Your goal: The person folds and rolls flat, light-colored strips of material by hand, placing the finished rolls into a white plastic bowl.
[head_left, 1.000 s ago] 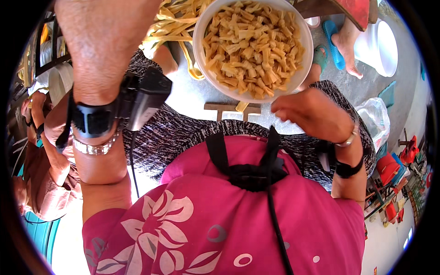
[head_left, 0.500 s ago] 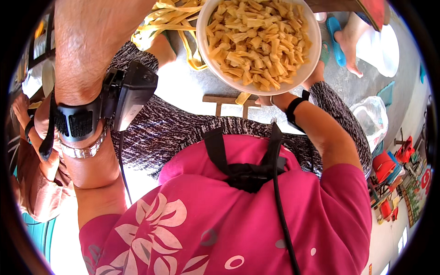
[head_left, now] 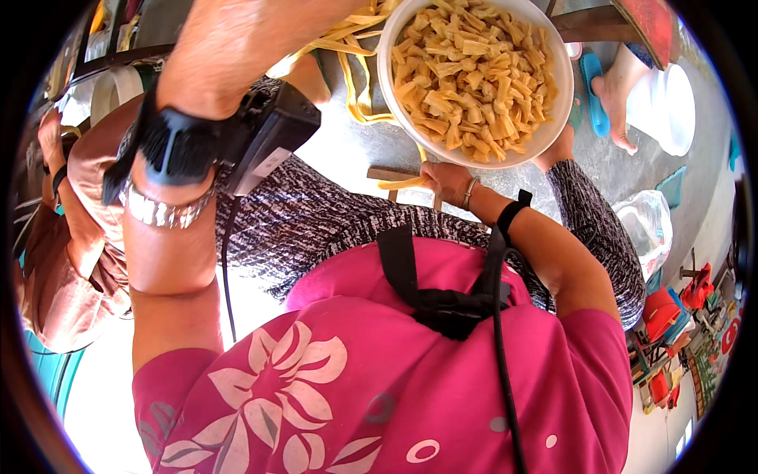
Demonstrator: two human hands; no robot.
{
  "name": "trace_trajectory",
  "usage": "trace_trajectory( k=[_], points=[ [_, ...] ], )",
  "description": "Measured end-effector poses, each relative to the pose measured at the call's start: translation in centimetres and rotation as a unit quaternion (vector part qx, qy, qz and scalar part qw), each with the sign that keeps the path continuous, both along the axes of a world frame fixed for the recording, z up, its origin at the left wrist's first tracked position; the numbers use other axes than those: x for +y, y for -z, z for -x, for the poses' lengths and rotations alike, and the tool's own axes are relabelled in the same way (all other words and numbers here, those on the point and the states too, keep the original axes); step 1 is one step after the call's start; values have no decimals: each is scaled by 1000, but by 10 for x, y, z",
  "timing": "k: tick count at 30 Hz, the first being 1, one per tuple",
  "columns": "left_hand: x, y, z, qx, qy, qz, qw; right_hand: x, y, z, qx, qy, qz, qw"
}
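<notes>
The white bowl (head_left: 476,79) of cut yellow strips sits heaped to its rim, above your knees. Just below the bowl, your right hand (head_left: 444,180) pinches one yellow strip (head_left: 401,184) against a small wooden board (head_left: 395,174). Your left hand (head_left: 237,39) rises left of the bowl; its fingers leave the picture, so its state cannot be told. Risk: a knock to the rim could spill strips onto the concrete floor (head_left: 355,150).

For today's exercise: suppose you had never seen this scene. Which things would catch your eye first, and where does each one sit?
First comes the white bowl heaped with cut pale-yellow strips, top centre. Just below it the right hand grips one strip over a small wooden stand. At upper left the left hand is raised close to the camera, a black strap and a metal bracelet on its wrist.
</notes>
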State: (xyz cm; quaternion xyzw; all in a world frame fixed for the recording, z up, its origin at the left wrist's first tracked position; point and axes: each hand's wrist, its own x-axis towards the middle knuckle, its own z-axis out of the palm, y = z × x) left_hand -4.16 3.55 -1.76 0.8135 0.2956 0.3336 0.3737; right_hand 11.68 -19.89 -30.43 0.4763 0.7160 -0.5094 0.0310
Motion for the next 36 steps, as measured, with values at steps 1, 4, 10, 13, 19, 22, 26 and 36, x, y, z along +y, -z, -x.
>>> trace_trajectory(
  k=[1, 4, 10, 13, 19, 22, 26, 36],
  points=[
    [-4, -1, 3, -3, -4, 30, 1000, 10, -21, 7, 3, 6, 44, 999],
    [-16, -1, 7, -15, -12, 115, 993, 11, -42, 21, 53, 31, 7, 998],
    [-51, -10, 24, -24, -65, 288, 955, 29, -98, 32, 114, 126, 32, 985],
    [-70, 15, 39, 13, -147, 248, 957, 42, -140, 31, 167, 206, 133, 955],
    [-99, 54, 67, 22, -201, 350, 915, 59, -182, 18, 265, 297, 138, 907],
    [-126, 75, 67, 60, -169, 334, 925, 64, -196, 10, 301, 316, 108, 893],
    [-150, 74, 62, 143, -41, 267, 952, 65, -204, 3, 338, 323, 70, 881],
    [-182, 67, 64, 285, 124, 209, 927, 69, -208, -19, 393, 390, 31, 832]
  ],
)
